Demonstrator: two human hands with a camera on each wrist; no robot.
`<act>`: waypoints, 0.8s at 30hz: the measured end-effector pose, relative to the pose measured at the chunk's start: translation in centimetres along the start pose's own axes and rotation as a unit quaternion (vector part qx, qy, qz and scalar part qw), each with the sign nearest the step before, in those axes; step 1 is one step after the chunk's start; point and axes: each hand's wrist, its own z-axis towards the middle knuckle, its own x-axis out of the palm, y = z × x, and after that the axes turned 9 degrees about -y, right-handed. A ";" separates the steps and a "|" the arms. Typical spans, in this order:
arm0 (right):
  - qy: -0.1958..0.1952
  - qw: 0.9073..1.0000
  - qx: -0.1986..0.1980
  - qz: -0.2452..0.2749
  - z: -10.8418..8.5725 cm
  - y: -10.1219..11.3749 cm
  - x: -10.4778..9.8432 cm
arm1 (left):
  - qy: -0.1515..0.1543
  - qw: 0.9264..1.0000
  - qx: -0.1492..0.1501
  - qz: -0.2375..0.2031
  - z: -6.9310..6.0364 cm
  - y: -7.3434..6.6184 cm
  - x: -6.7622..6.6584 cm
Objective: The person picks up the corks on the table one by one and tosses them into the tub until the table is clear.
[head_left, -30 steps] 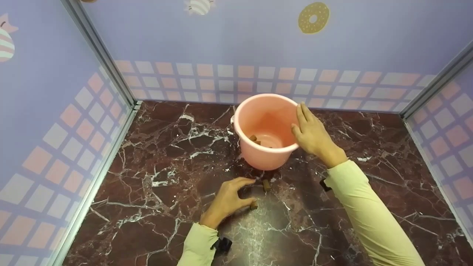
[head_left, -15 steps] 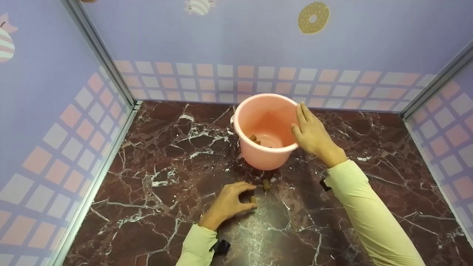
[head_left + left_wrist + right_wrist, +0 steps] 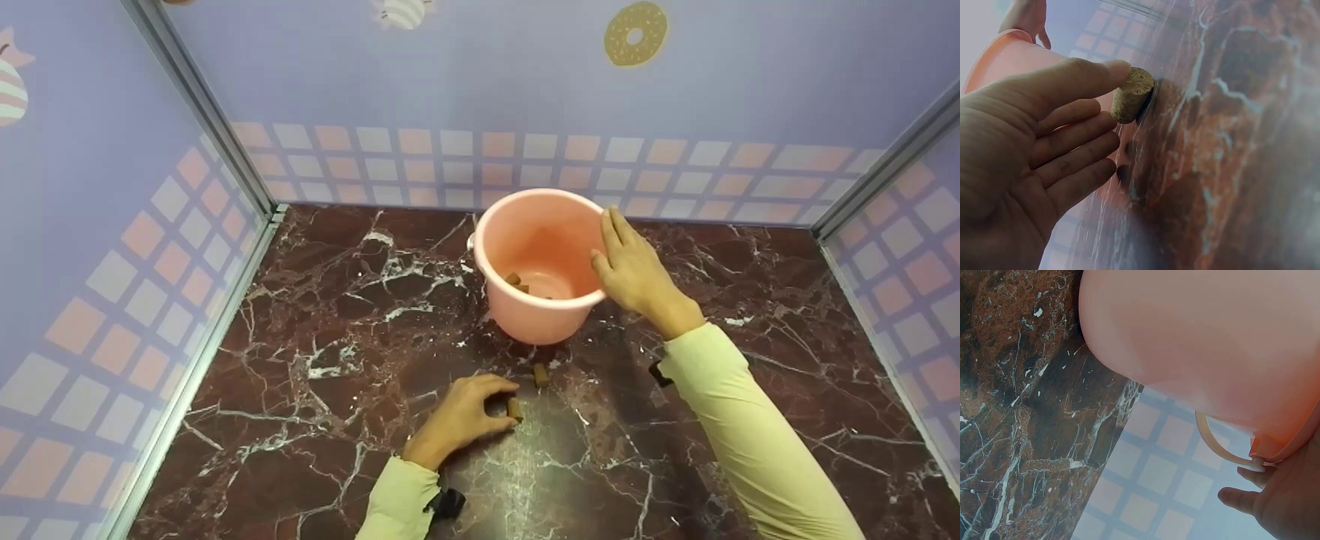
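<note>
A pink bucket [image 3: 536, 322] stands upright on the dark marbled surface, with several brown corks [image 3: 516, 281] at its bottom. My right hand [image 3: 637, 274] holds the bucket's right rim, thumb toward the inside; in the right wrist view, fingers [image 3: 1238, 498] show beside the white handle [image 3: 1216, 439]. In front of the bucket, my left hand [image 3: 465, 412] is at a cork [image 3: 1133, 95]. Its thumb touches the cork, while the other fingers are spread loosely beside it and do not close round it. A second cork [image 3: 541, 375] lies between that hand and the bucket.
A patterned back wall [image 3: 420, 165] rises behind the bucket. Side panels with metal corner strips [image 3: 217, 127] bound the marbled surface [image 3: 322, 442] on both sides.
My left thumb has shifted round the nearer cork, which has turned slightly and moved a little. The right hand, the bucket and the other cork have stayed put.
</note>
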 end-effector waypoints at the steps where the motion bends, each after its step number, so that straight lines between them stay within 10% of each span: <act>1: -0.001 1.000 -0.001 0.000 0.0 0.0 0.0 | 0.001 1.000 0.000 0.002 0.0 0.0 0.0; 24: -0.002 1.000 0.004 -0.004 0.0 0.1 -0.1 | -0.010 0.999 0.017 0.026 -0.3 0.2 0.4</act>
